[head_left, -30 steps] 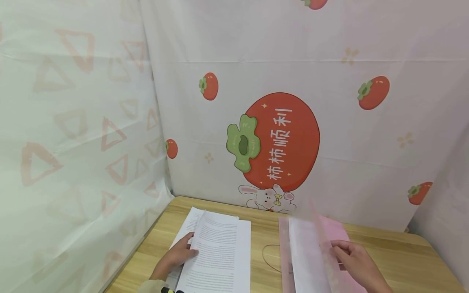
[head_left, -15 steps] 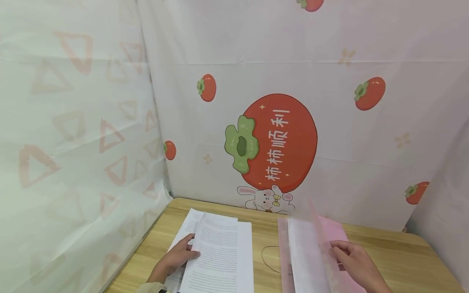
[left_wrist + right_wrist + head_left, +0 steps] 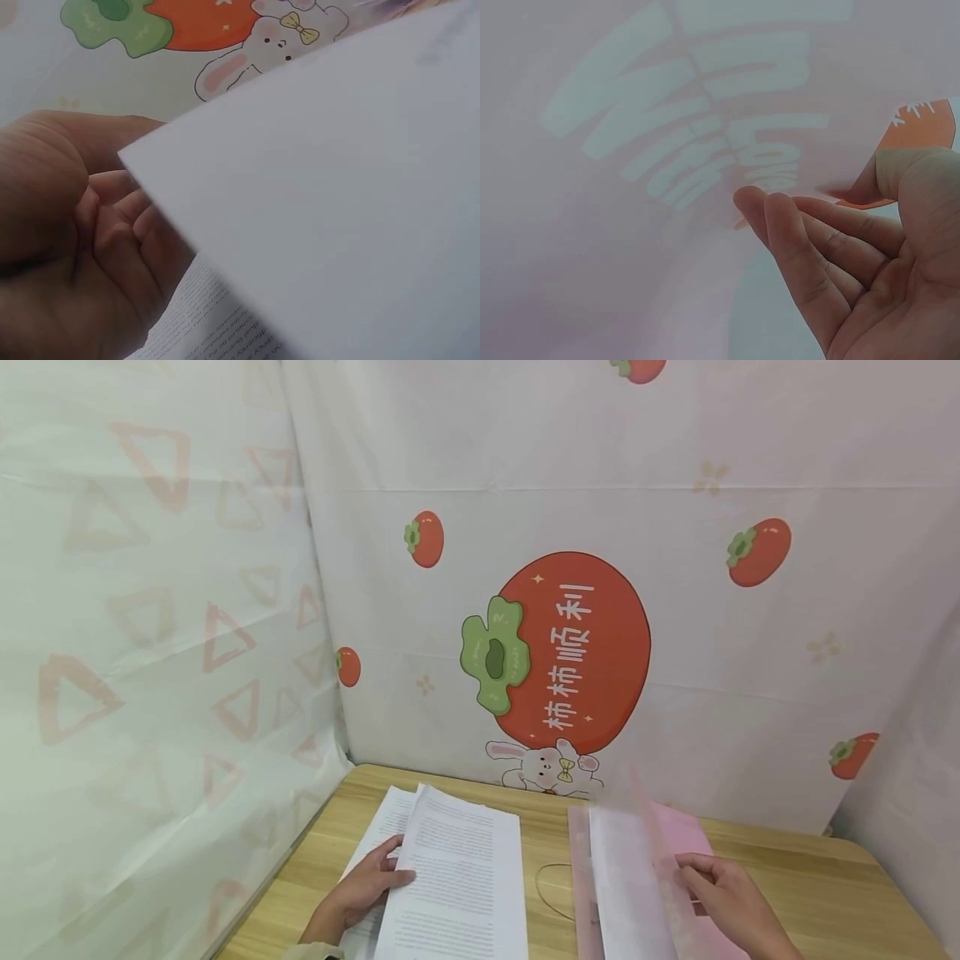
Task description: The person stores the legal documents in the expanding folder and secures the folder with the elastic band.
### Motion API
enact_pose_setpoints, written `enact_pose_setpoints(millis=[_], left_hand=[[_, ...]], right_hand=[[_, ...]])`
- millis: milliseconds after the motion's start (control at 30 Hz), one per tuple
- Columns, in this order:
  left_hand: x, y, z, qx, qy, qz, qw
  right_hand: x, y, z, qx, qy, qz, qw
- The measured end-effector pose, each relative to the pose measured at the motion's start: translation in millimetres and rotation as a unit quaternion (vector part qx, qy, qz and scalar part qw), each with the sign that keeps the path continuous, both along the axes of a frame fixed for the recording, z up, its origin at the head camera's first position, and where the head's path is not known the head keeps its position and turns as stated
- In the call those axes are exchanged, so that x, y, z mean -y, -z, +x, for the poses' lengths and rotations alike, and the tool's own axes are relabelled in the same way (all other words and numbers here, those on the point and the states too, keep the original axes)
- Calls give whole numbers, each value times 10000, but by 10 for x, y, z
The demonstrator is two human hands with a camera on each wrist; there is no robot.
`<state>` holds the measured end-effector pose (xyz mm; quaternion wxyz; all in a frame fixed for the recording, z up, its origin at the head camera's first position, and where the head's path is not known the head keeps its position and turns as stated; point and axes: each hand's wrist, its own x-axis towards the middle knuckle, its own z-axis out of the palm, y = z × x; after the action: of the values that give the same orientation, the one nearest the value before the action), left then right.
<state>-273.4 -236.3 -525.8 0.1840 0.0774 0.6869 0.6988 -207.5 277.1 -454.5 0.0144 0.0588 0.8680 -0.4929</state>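
Observation:
My left hand (image 3: 366, 887) pinches the left edge of a printed sheet (image 3: 457, 877), which is lifted at that side. Underneath lie more printed pages (image 3: 386, 820). In the left wrist view the sheet's pale underside (image 3: 322, 187) slants across, hiding the fingertips. To the right lies a pink translucent folder (image 3: 686, 827) with white paper (image 3: 626, 877) inside. My right hand (image 3: 723, 893) holds its cover (image 3: 660, 860) upright, thumb on one side and fingers on the other. White lettering shows on the cover (image 3: 630, 262) in the right wrist view.
Everything rests on a wood-grain table (image 3: 543, 835). A thin curved line (image 3: 543, 889) marks the tabletop beside the folder. Behind stands a white curtain (image 3: 675, 710) printed with persimmons and a rabbit; another printed curtain (image 3: 172, 710) hangs at the left.
My left hand has shifted slightly right, and the printed sheet has moved right with it, its upper left corner rising. The right hand and the folder cover stay about where they were.

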Motion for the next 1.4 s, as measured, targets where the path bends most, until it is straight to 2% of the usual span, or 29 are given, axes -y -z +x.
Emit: enact_pose_setpoints(millis=[133,400,600,1033,1400], left_hand=[[-17,13,2,-37,140,329,9994],[-65,43,8,-112,258,516,9983],[-136,40,26,-147,399,821,9957],[-423,16,64,-176,801,1177,9897],[-675,46,38,-93,1021,1254,9868]], right_hand=[[0,6,-5,18,1,33,10000],[1,14,-5,6,-3,23,10000],[4,17,-6,6,-4,51,10000],[16,19,-6,1,-31,41,10000],[-4,13,-20,9,-67,71,10000]])
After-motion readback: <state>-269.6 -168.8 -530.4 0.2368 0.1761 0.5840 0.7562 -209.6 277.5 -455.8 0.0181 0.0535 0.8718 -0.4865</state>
